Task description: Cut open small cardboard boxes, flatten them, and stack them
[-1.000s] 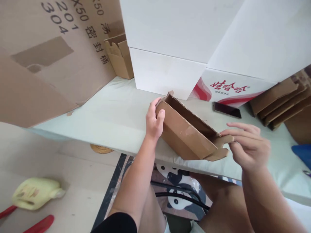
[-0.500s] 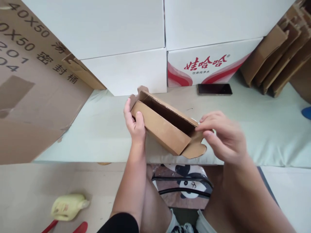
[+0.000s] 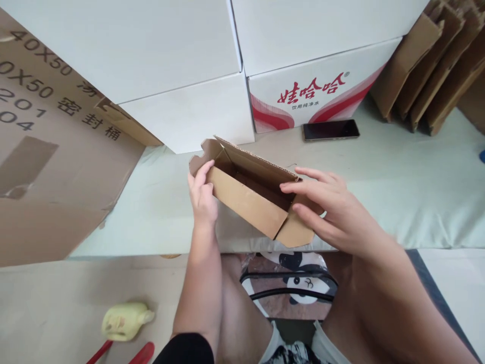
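Observation:
A small brown cardboard box (image 3: 246, 199) is tilted above the pale green padded surface (image 3: 151, 212), its long opening facing up and its end flaps folded out. My left hand (image 3: 203, 194) grips the box's left end, fingers at the flap and thumb on the near side. At the other end, my right hand (image 3: 322, 205) has its fingers apart, the fingertips touching the rim and the right flap. Inside, the box is shadowed, and I see nothing in it.
White cartons (image 3: 189, 111) and a red-and-white printed carton (image 3: 318, 88) stand behind, with a phone (image 3: 330, 130) before them. Folded cardboard (image 3: 413, 76) leans at right, a big cardboard box (image 3: 56, 167) at left. A yellow bottle (image 3: 125, 321) lies on the floor.
The box has shifted slightly left in view and its opening looks wider. My right hand has gone from pinching its corner to spread fingers over the right end.

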### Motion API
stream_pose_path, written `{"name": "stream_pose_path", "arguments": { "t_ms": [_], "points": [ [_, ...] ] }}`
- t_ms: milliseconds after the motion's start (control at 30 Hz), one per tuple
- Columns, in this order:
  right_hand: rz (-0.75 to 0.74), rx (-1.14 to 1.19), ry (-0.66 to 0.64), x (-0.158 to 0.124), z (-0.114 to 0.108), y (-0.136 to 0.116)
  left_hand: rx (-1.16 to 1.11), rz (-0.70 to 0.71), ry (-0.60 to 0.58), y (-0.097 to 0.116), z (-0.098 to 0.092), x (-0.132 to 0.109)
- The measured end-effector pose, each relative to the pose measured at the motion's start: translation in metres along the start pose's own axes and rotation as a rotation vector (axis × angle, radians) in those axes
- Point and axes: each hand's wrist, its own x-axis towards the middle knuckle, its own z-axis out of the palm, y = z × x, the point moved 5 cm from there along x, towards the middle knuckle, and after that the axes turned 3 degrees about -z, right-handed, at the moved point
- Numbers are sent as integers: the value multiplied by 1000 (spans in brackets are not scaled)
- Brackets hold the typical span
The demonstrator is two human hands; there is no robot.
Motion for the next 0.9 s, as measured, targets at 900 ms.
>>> {"name": "stream_pose_path", "arguments": {
  "t_ms": [900],
  "points": [
    [111,297,313,-5,21,13,-427,47,93,15,-9,-2]
  ]
}}
